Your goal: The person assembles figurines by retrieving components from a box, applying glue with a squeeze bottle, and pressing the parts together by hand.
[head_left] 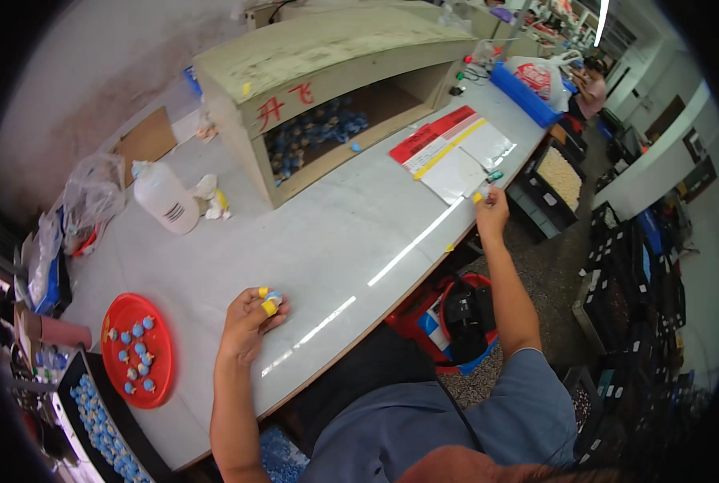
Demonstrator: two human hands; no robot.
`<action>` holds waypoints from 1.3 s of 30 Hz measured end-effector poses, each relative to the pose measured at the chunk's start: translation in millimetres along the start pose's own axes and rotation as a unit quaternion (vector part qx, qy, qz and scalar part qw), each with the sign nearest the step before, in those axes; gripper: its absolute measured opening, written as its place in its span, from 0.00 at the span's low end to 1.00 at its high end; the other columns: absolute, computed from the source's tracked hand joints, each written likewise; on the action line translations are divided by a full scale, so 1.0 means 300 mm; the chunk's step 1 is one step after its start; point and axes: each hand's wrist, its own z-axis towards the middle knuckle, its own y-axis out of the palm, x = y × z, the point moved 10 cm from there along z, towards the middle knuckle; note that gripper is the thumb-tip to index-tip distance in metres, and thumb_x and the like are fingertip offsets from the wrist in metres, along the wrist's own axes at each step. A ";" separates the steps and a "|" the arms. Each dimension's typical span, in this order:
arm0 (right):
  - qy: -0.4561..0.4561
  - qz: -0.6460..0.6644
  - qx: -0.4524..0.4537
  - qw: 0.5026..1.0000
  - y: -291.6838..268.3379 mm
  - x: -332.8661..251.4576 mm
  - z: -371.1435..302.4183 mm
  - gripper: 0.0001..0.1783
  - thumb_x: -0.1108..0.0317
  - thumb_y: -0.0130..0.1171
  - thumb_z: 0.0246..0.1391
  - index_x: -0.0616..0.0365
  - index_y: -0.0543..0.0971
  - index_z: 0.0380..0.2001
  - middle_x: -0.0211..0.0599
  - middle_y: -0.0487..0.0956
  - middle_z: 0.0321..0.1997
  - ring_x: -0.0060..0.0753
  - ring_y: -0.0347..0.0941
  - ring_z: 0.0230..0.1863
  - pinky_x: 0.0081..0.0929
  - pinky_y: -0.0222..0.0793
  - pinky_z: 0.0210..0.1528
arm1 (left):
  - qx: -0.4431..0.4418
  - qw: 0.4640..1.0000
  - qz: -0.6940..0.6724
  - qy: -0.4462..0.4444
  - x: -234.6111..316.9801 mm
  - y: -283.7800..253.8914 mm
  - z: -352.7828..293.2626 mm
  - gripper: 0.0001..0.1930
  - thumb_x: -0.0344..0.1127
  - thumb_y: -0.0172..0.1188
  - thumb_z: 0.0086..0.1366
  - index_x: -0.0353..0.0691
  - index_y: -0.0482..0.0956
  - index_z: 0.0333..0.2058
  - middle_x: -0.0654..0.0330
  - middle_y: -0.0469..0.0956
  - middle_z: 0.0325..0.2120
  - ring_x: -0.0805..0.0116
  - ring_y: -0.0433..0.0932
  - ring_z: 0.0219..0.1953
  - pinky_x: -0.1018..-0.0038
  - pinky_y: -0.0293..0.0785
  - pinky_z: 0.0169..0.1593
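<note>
Currently, left hand: narrow, yellow covers on its fingertips; pinches a small blue-and-white rounded piece above the worktable, near its front edge.
Right hand: fingertips drawn together near the worktable's edge, at 2 o'clock from the left hand; whether they hold anything cannot be told. A small green item lies just beyond, at 12 o'clock.
Red dish: at 8 to 9 o'clock from the left hand; contains loose blue-and-tan pieces.
Black tray: at 7 o'clock from the red dish; filled with similar pieces.
White bottle: on the worktable, at 11 o'clock from the left hand.
Open-fronted wooden cabinet: at 1 o'clock from the left hand; a blue heap inside.
Red-and-white printed sheet: flat, at 11 o'clock from the right hand.
</note>
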 end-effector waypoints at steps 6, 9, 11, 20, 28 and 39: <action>-0.034 -0.019 0.029 0.999 -0.064 0.036 0.069 0.18 0.73 0.68 0.47 0.60 0.77 0.43 0.32 0.77 0.30 0.25 0.71 0.29 0.26 0.70 0.35 | 0.013 1.000 -0.022 0.019 0.013 0.023 0.014 0.12 0.28 0.62 0.64 0.35 0.74 0.45 0.54 0.81 0.40 0.68 0.82 0.37 0.79 0.81 0.39; -0.052 -0.055 0.057 0.995 -0.074 0.045 0.082 0.19 0.74 0.67 0.47 0.59 0.77 0.44 0.31 0.78 0.28 0.26 0.72 0.28 0.27 0.70 0.33 | 0.015 0.999 -0.028 0.020 0.015 0.031 0.014 0.10 0.27 0.61 0.64 0.35 0.75 0.43 0.54 0.81 0.39 0.69 0.82 0.35 0.80 0.82 0.38; -0.036 -0.066 0.046 0.996 -0.062 0.055 0.092 0.20 0.74 0.67 0.47 0.59 0.76 0.46 0.33 0.78 0.32 0.28 0.72 0.30 0.28 0.70 0.35 | 0.018 0.999 -0.028 0.020 0.008 0.022 0.020 0.10 0.27 0.61 0.64 0.35 0.74 0.43 0.54 0.80 0.39 0.69 0.82 0.36 0.80 0.82 0.38; -0.159 -0.035 0.144 0.976 -0.129 -0.271 -0.102 0.24 0.78 0.63 0.46 0.63 0.72 0.49 0.43 0.71 0.42 0.41 0.69 0.37 0.35 0.68 0.45 | 0.027 0.998 -0.061 0.015 0.009 0.005 0.030 0.10 0.26 0.60 0.65 0.33 0.72 0.44 0.52 0.80 0.40 0.66 0.83 0.39 0.79 0.82 0.40; -0.285 0.066 -0.178 0.940 0.451 -0.670 -0.114 0.16 0.79 0.58 0.47 0.58 0.76 0.42 0.43 0.76 0.37 0.47 0.76 0.38 0.39 0.72 0.41 | 0.025 0.996 -0.073 0.039 0.018 -0.005 0.023 0.11 0.26 0.60 0.65 0.33 0.72 0.45 0.52 0.80 0.40 0.67 0.83 0.39 0.79 0.83 0.40; -0.286 -0.066 -0.261 0.920 0.776 -0.779 -0.197 0.21 0.83 0.55 0.44 0.59 0.79 0.44 0.46 0.78 0.43 0.51 0.75 0.46 0.43 0.72 0.48 | 0.100 0.987 -0.112 0.063 0.011 -0.090 0.018 0.12 0.27 0.59 0.65 0.32 0.70 0.45 0.51 0.78 0.43 0.66 0.81 0.42 0.78 0.81 0.43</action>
